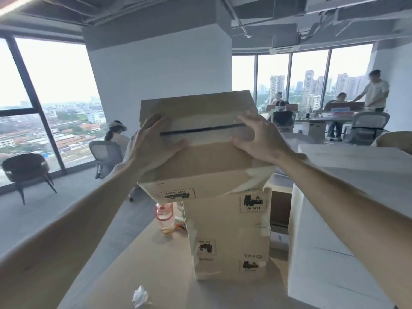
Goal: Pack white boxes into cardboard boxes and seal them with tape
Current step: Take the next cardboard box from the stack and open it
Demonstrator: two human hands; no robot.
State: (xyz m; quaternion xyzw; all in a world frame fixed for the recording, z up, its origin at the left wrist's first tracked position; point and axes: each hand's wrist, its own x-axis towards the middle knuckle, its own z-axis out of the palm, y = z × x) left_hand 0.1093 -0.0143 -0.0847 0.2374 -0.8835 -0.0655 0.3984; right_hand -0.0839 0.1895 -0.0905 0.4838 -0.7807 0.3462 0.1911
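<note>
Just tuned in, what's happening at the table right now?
A person has both hands flat on a cardboard box, with the left hand and right hand at either end of the clear tape over its dark seam. The box is tipped toward the camera on top of a stack of cardboard boxes on the table. A bottle stands beside the stack.

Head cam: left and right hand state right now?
Left hand: open, pressed flat on the tape seam of the top cardboard box.
Right hand: open, pressing the same box.
</note>
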